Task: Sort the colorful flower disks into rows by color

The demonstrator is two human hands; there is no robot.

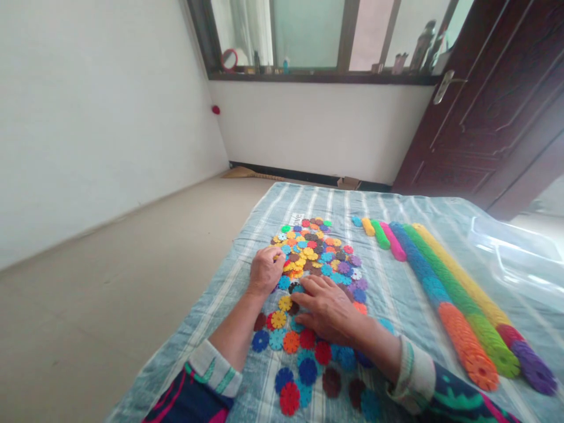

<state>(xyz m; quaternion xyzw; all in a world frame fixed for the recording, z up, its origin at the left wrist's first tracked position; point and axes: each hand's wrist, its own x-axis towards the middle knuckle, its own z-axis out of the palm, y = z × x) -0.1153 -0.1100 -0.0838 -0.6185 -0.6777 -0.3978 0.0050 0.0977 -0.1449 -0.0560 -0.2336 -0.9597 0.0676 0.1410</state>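
A heap of notched plastic discs [306, 254] in many colours is spread over the striped cloth. At its left edge my left hand [266, 271] has its fingers curled together, and a bit of a yellow disc shows between them. My right hand [328, 308] lies palm down over the near side of the heap, fingers apart, covering some discs. Close to its fingertips is a yellow disc [285, 303]. Nearer to me are loose discs, among them a red disc [289, 398] and a dark brown disc [331, 382].
Discs stand stacked in long rows on the right: an orange row [467, 346], a green row [471, 311] and a yellow row [458, 279]. Shorter rows, such as a pink row [393, 241], lie farther back. Clear plastic containers [529, 264] sit at the right edge of the striped cloth [220, 329].
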